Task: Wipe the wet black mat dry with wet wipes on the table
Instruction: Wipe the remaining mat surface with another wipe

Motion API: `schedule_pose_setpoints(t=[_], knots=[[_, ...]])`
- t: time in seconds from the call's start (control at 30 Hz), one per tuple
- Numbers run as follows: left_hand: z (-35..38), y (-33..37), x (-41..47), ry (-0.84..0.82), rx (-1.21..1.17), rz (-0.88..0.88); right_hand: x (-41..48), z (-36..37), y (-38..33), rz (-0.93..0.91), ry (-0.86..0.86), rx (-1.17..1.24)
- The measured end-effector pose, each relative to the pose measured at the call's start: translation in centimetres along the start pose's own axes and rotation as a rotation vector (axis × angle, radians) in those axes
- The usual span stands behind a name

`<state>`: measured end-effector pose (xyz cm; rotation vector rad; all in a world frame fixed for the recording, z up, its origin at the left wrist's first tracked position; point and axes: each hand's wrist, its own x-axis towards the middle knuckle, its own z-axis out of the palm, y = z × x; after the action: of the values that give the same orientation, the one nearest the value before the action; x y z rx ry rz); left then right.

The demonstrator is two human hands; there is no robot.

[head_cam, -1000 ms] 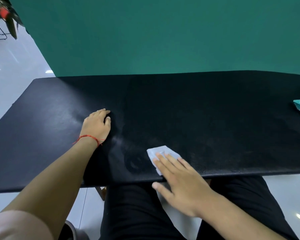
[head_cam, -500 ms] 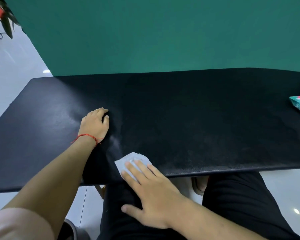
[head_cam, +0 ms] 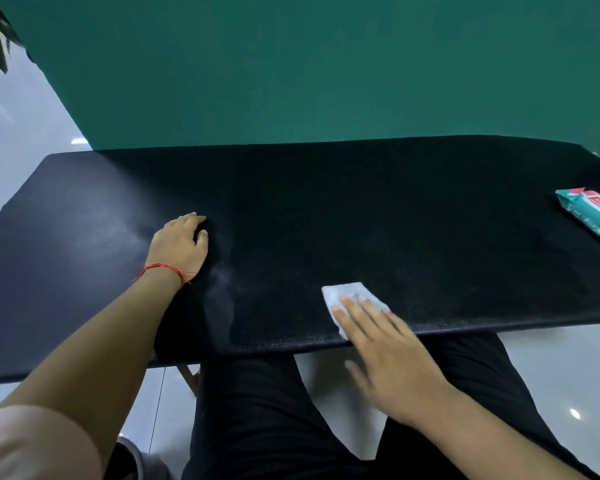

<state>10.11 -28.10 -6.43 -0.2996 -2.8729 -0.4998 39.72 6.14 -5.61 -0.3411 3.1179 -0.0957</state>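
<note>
Pressing white wipe (head_cam: 347, 295) onto black mat (head_cam: 361, 209) near front edge: right hand (head_cam: 388, 351), fingers straight; left hand (head_cam: 179, 244) rests on mat, loosely curled, empty.

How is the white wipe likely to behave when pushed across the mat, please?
Probably floppy: the wipe lies thin and flat under the right hand, fingers straight. Likely light, so it may bunch or slip on the mat unless pressed.

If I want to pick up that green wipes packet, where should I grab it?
Probably across its narrow width, coming down from above, with your thumb on one long edge and fingers on the other. The wipes packet lies flat on the black mat, so nothing can slip under it, and its right end runs out of view.
</note>
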Motion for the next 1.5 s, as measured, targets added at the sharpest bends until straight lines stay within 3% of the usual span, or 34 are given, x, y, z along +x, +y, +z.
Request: schedule_pose_setpoints(t=[0.1, 0.3, 0.6, 0.77, 0.87, 1.1, 1.23, 1.5], knots=[[0.3, -0.1, 0.1, -0.024, 0.024, 0.006, 1.3, -0.2, 1.3, 0.109, -0.011, -0.009], [0.9, 0.9, 0.3, -0.174, 0.116, -0.037, 1.1, -0.3, 3.2, 0.038, 0.054, -0.081], [3.6, 11.2, 1.4, -0.267, 0.178, 0.016, -2.3, -1.8, 11.5, 0.164, 0.08, 0.014], [2.4, 16.8, 3.0, -0.316, 0.351, -0.11, -2.9, -2.0, 13.3, 0.083, 0.033, 0.142], [3.0, 22.3, 3.9, -0.261, 0.252, 0.035, -3.1, -2.9, 15.2, 0.058, 0.019, 0.246], [7.5, 35.6, 1.6, -0.227, -0.019, 0.426, -2.3, -4.0, 21.8, 0.278, 0.343, 0.527], [9.2, 38.6, 0.5, -0.292, -0.085, 0.517, -1.2, -4.8, 29.8, 0.445, 0.562, 0.478], [12.3, 43.6, -2.1, -0.446, -0.122, 0.789, -2.6, -5.9, 49.9, 1.096, 0.442, 0.302]])
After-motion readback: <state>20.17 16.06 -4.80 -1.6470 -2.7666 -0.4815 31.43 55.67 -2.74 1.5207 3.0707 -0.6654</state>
